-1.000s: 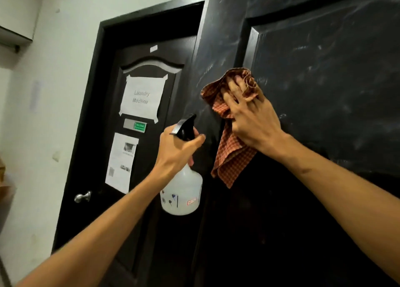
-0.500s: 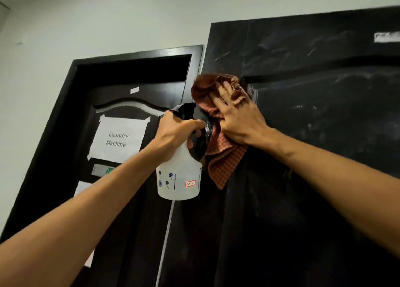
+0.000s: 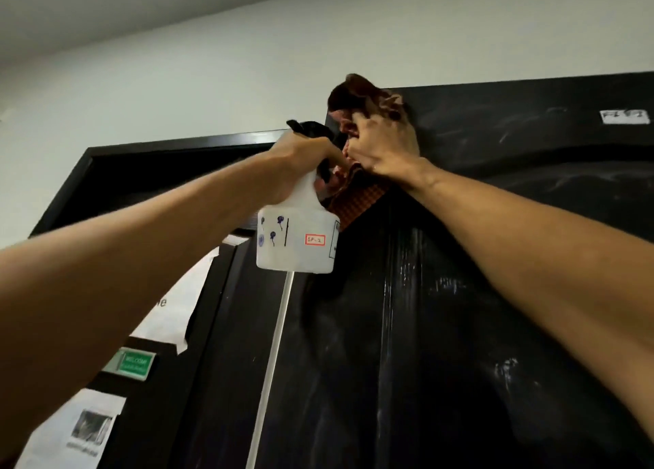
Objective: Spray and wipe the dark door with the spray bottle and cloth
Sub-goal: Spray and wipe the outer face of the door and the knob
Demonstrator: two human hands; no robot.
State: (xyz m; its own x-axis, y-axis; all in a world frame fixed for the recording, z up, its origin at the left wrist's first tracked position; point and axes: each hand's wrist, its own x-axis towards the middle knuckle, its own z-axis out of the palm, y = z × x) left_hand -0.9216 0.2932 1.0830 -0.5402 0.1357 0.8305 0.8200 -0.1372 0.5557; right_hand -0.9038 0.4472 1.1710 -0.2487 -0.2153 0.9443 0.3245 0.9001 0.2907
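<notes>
Pressing a bunched red-brown checked cloth (image 3: 358, 95) against the upper left corner of the dark door (image 3: 495, 291), the right hand (image 3: 382, 146) has its fingers curled into the fabric, and its knuckles face the camera. Part of the cloth rises above the door's top edge onto the pale wall (image 3: 247, 61); a checked flap hangs below the wrist, flat on the door. The left hand (image 3: 300, 164) is wrapped round the neck of the spray bottle (image 3: 297, 242) and holds it upright just beside the right hand, their knuckles almost touching. The black spray head (image 3: 308, 129) shows above the left hand, but whether a finger lies on the trigger cannot be told. The bottle's body is translucent white plastic with small blue marks and a red-bordered label (image 3: 315, 240); no liquid level can be made out through it. Both forearms are bare and reach up from the lower corners. The dark door carries whitish smears and streaks, and a small white sticker (image 3: 624, 116) sits near its top right. To the left stands a second dark door (image 3: 226, 362) in a black frame, bearing taped paper sheets (image 3: 173, 302) and a green sign (image 3: 134, 364).
</notes>
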